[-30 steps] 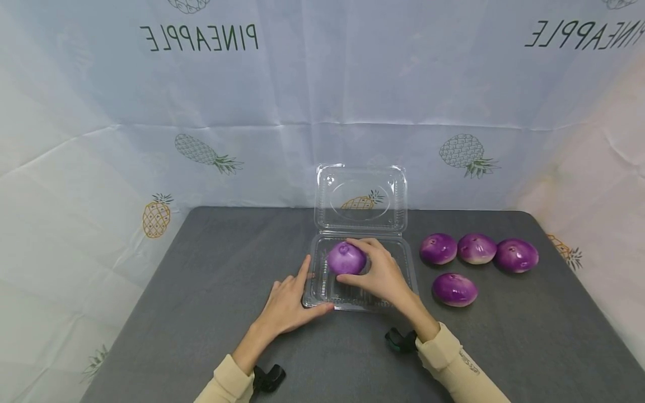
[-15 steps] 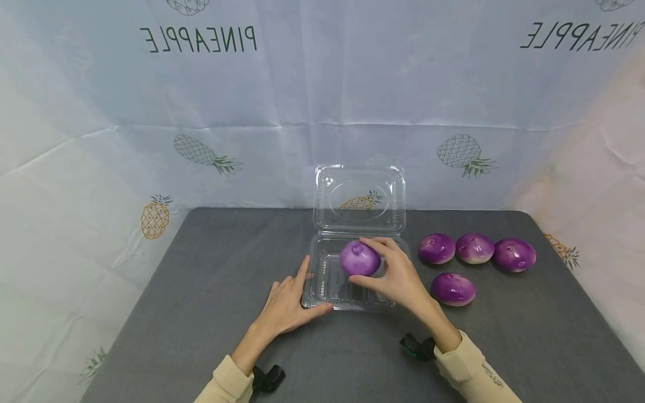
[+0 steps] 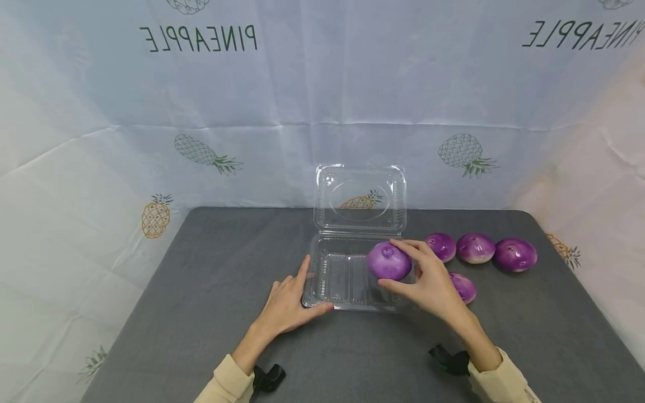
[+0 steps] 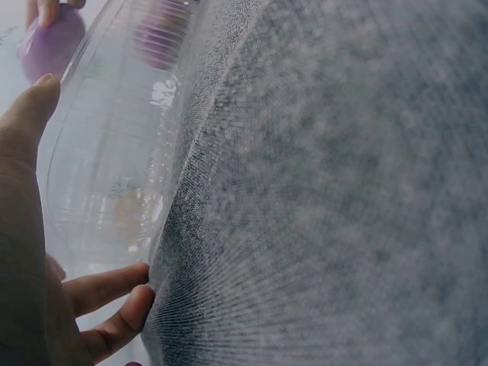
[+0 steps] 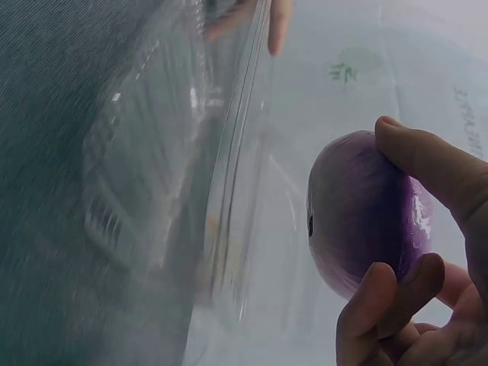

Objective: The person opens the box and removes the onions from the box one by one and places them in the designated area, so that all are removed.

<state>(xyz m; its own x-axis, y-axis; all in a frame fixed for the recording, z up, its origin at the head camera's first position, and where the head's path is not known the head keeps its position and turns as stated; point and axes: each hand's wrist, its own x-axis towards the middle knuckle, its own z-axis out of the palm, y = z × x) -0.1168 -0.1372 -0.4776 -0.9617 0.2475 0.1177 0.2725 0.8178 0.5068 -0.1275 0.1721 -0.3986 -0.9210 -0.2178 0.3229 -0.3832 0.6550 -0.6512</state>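
Note:
My right hand holds a shiny purple onion between thumb and fingers, its nub facing up in the head view. The onion is raised above the right part of a clear plastic clamshell container. In the right wrist view, the onion shows a paler side with a dark spot. Along the container's left side and front left corner, my left hand rests with its thumb and index finger spread and straight. The container's lid is raised at the back.
Several more purple onions lie right of the container: a back row with a middle one and a right one, plus a nearer one partly behind my right hand. A pineapple-print cloth hangs behind the grey table.
My right hand has carried the onion rightward from the container's left part to above its right part, now overlapping two onions on the table. The left hand has stayed in place.

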